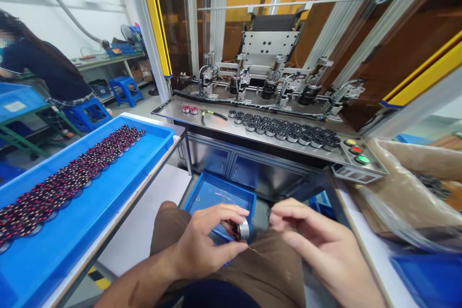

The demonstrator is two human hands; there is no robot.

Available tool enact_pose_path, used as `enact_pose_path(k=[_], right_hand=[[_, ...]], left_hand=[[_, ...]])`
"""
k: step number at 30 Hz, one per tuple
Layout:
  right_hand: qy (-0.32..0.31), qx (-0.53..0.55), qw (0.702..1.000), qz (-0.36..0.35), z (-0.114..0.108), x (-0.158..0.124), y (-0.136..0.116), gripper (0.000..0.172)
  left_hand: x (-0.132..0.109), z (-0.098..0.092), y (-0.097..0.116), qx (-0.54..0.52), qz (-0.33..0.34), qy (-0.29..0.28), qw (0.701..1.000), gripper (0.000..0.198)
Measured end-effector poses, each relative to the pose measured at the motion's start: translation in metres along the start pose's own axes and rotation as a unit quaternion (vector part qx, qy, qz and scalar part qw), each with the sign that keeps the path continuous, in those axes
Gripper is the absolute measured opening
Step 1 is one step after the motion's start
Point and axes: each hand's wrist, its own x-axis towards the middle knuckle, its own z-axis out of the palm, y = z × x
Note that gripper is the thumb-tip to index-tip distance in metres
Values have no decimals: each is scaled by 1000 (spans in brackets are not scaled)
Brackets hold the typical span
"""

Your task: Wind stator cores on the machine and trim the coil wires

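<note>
Over my lap, my left hand (212, 233) grips a small round motor part (244, 229) with a silvery rim and dark reddish windings inside. Its thumb and fingers hold the part by the edges, rim turned to the right. A thin wire (252, 249) sticks out by the thumb tip. To the right, apart from the part, my right hand (310, 236) has its thumb and fingers drawn together in a pinch, slightly blurred. Whatever lies between those fingertips is too small or hidden to make out.
A blue tray (144, 166) at left carries rows of similar parts. On the machine's metal ledge (216, 127) lie black-topped parts (285, 127), two red ones (190, 109), and cutters (212, 114). A blue bin (216, 190) sits below. Right are buttons (356, 150) and a lined carton (404, 192). A person (46, 62) works far left.
</note>
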Motion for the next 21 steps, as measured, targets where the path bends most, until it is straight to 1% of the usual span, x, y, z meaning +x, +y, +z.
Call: enact_pose_path(k=[2, 3, 4, 5, 6, 7, 9, 11, 13, 14, 15, 16, 17, 19, 21], right_hand=[[-51, 11, 999, -9, -5, 8, -5, 35], [-80, 4, 997, -22, -3, 12, -7, 37], [-107, -8, 994, -36, 1, 14, -10, 33], [-127, -19, 991, -44, 7, 16, -11, 25], [-133, -25, 990, -47, 13, 16, -12, 19], [-123, -27, 991, -42, 19, 15, -11, 21], [-76, -30, 997, -10, 28, 10, -7, 30], [-39, -42, 998, 29, 28, 3, -1, 33], [-24, -52, 998, 35, 22, -2, 3, 32], [-13, -58, 998, 19, 19, -4, 4, 28], [-3, -67, 998, -12, 16, -6, 3, 22], [0, -83, 995, -53, 15, -8, 1, 15], [-4, -107, 989, -98, 16, -9, -1, 12], [-36, -165, 970, -172, 23, -10, -6, 12], [-69, -205, 954, -207, 31, -8, -10, 4]], left_hand=[[-4, 3, -1, 13, 20, -1, 1000, 33], [-5, 5, -1, 19, 29, 0, 999, 36], [-7, 6, -1, 26, 39, 2, 999, 38], [-8, 7, -2, 34, 48, 5, 998, 39], [-9, 7, -2, 42, 53, 9, 998, 41], [-10, 6, -2, 50, 55, 16, 997, 43], [-10, 2, -2, 72, 54, 21, 996, 50], [-8, -5, -1, 97, 64, 6, 993, 51], [-7, -11, 1, 114, 84, -8, 990, 44], [-6, -13, 1, 120, 93, -8, 988, 42], [-6, -14, 1, 125, 99, -3, 987, 40], [-6, -14, 2, 131, 103, 6, 986, 41], [-6, -13, 2, 138, 104, 13, 985, 42], [-6, -10, 2, 151, 111, 22, 982, 45], [-6, -10, 2, 153, 119, 22, 981, 49]])
